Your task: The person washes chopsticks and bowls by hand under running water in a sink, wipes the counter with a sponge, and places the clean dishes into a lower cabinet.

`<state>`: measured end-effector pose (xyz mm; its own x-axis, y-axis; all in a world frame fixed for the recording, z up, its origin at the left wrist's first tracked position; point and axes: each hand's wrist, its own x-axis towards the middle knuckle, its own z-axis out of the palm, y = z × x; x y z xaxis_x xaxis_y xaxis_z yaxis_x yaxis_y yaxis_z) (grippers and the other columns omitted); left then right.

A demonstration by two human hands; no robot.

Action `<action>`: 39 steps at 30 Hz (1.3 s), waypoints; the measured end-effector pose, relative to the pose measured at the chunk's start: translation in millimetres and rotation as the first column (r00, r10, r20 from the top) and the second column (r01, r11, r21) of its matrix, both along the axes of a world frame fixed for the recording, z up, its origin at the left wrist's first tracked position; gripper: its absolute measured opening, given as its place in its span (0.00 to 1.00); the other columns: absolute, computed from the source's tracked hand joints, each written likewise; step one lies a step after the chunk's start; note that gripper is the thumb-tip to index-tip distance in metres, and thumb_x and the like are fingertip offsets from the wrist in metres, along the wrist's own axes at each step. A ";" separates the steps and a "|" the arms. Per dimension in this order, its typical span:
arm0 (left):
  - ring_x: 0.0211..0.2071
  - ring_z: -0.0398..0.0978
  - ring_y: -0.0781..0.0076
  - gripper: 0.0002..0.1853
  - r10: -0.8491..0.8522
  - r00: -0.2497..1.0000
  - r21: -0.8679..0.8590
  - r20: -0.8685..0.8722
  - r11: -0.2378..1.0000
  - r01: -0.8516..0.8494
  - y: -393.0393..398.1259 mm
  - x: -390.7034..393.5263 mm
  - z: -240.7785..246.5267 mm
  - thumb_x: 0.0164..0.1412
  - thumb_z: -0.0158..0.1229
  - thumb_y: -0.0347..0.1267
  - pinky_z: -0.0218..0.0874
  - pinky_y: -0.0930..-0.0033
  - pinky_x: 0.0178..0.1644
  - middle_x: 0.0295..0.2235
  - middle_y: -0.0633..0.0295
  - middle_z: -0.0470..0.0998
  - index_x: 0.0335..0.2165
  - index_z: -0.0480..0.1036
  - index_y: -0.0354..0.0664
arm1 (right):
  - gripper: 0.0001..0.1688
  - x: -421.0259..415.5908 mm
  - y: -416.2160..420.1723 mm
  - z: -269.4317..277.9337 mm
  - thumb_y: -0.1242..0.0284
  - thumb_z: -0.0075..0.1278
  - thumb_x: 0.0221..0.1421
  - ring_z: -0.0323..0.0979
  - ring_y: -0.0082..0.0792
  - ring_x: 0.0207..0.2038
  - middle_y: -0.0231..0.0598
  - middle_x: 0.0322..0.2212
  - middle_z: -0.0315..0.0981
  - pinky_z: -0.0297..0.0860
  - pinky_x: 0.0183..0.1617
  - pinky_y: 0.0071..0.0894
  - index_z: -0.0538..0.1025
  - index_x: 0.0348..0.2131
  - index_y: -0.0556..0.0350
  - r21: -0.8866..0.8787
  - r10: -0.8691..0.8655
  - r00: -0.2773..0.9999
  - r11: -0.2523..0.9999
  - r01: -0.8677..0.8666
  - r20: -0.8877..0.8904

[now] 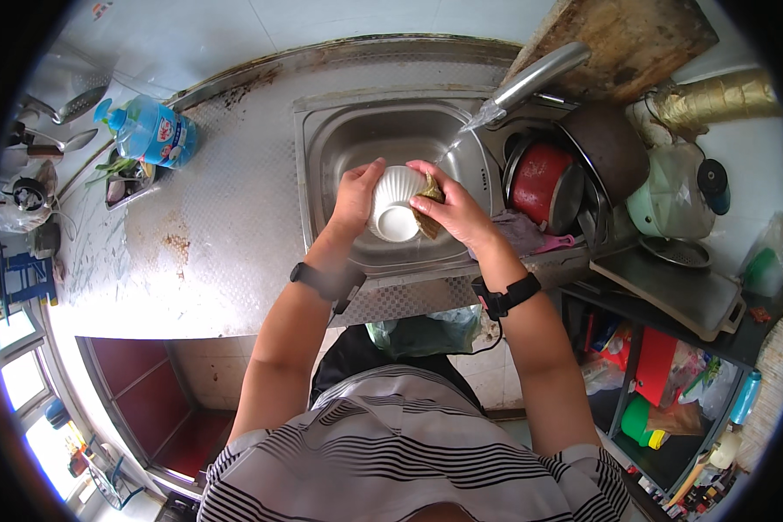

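Note:
A white ribbed bowl (397, 189) is held above the basin of a stainless steel sink (339, 130), its foot ring turned towards me. My left hand (355, 199) grips the bowl's left side. On the other side, my right hand (453, 205) presses a yellowish-brown cloth or scrubbing pad (429, 225) against the bowl. Water runs from the metal faucet (535, 78) at the upper right and falls into the basin close behind my right hand.
Right of the basin stand a red pot (543, 186), a dark pan (603, 153) and a greyish-purple cloth (515, 231). A wooden board (620, 46) leans behind the faucet. On the left counter are a blue detergent bottle (156, 134) and a small tray (130, 189) holding vegetables.

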<state>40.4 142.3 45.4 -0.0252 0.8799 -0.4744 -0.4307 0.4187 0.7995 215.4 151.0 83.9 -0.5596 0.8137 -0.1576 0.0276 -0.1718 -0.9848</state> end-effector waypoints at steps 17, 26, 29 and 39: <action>0.28 0.72 0.46 0.20 -0.195 0.700 -0.014 -0.687 0.967 0.255 1.1 19.5 0.8 0.54 0.45 0.43 0.62 0.59 0.34 0.22 0.44 0.73 0.28 0.74 0.37 | 0.26 -10.0 3.5 -22.2 0.70 0.56 0.46 0.65 0.26 0.36 0.33 0.32 0.66 0.63 0.40 0.26 0.63 0.43 0.59 0.290 -0.065 0.927 0.956 -0.049 0.370; 0.26 0.71 0.50 0.19 -0.200 0.567 0.104 -0.799 0.883 0.457 0.7 13.0 -8.8 0.58 0.44 0.42 0.61 0.62 0.33 0.23 0.48 0.74 0.27 0.73 0.37 | 0.35 -1.7 10.1 6.1 0.68 0.61 0.39 0.63 0.35 0.44 0.46 0.40 0.64 0.60 0.47 0.32 0.60 0.44 0.58 0.246 0.204 0.900 0.917 -0.313 0.386; 0.29 0.68 0.43 0.16 -0.245 0.531 0.015 -0.811 0.899 0.438 1.5 17.3 -7.4 0.57 0.44 0.40 0.60 0.60 0.33 0.25 0.46 0.73 0.28 0.72 0.39 | 0.37 -13.0 1.8 2.9 0.69 0.62 0.37 0.64 0.41 0.43 0.49 0.39 0.64 0.61 0.46 0.34 0.59 0.43 0.59 0.348 0.092 0.859 0.888 -0.299 0.504; 0.32 0.72 0.50 0.16 -0.289 0.498 -0.066 -0.818 0.906 0.419 -1.2 18.9 -7.3 0.55 0.43 0.39 0.63 0.57 0.35 0.28 0.50 0.75 0.27 0.73 0.41 | 0.35 -13.5 2.1 -2.5 0.68 0.61 0.36 0.65 0.46 0.44 0.51 0.40 0.64 0.61 0.47 0.35 0.62 0.42 0.63 0.315 0.112 0.856 0.899 -0.304 0.505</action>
